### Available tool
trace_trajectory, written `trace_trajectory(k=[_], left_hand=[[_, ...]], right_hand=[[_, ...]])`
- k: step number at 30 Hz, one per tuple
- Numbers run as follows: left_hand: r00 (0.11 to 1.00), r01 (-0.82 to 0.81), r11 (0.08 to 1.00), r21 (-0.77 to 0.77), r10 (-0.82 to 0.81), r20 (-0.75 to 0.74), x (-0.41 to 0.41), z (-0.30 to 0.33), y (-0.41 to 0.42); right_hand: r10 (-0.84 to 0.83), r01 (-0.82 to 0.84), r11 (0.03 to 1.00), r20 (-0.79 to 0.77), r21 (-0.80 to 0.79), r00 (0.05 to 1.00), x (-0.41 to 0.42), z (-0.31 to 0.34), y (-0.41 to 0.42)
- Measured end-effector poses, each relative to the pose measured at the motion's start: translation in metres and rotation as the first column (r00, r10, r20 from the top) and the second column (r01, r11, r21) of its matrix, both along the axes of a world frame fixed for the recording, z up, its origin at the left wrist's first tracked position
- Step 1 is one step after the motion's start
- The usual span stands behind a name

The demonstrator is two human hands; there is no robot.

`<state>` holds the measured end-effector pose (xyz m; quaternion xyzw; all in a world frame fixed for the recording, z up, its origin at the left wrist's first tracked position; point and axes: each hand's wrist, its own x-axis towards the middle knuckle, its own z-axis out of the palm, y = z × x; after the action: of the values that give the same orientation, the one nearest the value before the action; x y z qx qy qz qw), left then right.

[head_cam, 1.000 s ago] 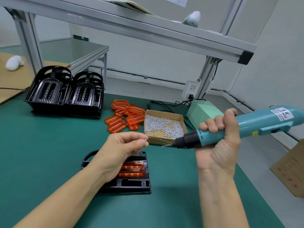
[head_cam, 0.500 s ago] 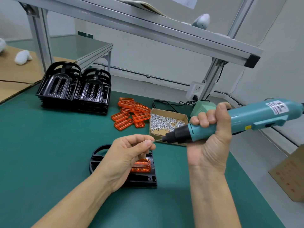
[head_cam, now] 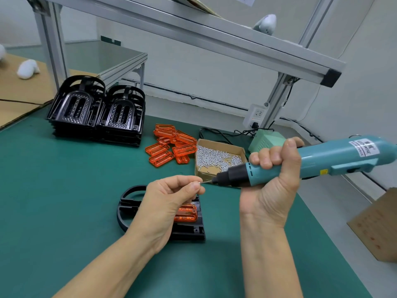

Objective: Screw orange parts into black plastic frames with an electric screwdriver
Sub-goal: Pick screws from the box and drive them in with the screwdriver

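Teal electric screwdriver [head_cam: 300, 162] gripped in the right hand [head_cam: 272, 181], fingers wrapped round the barrel, bit pointing left and held above the green mat [head_cam: 53, 190]. Left hand [head_cam: 169, 201] pinching a small screw [head_cam: 200, 183] between thumb and forefinger, right at the bit tip; seated on the bit or only touching it, hard to tell at this size. Below the left hand, partly hidden by it, a black plastic frame [head_cam: 189, 232] flat on the mat with an orange part [head_cam: 187, 212] laid in it.

Further back: loose orange parts [head_cam: 169, 145] in a heap, a cardboard box of screws [head_cam: 217, 159] just right of them, two stacks of black frames [head_cam: 96, 112] at far left.

To do this step well: line screw head squarely with the bit, let it catch before letting go. Keep the driver steady, not running. Then down vertically into a hole of the orange part, light pressure, frame held flat. Risk: dropped screw, or a crooked start that strips the plastic.
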<state>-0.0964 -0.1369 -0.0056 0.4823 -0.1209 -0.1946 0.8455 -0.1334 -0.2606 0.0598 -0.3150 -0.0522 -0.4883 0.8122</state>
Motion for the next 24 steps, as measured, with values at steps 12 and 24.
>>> trace_trajectory(k=[12,24], left_hand=[[0.998,-0.067,0.997,0.040,0.067,-0.001,-0.002,-0.004,-0.008],[0.979,-0.037,0.972,0.230,-0.012,0.206,0.009,-0.001,0.009]], right_hand=[[-0.081,0.080,0.996,-0.006,-0.047,0.997,0.006,-0.006,0.003],[0.021,-0.019,0.999,-0.048,0.050,0.999,0.014,-0.009,-0.006]])
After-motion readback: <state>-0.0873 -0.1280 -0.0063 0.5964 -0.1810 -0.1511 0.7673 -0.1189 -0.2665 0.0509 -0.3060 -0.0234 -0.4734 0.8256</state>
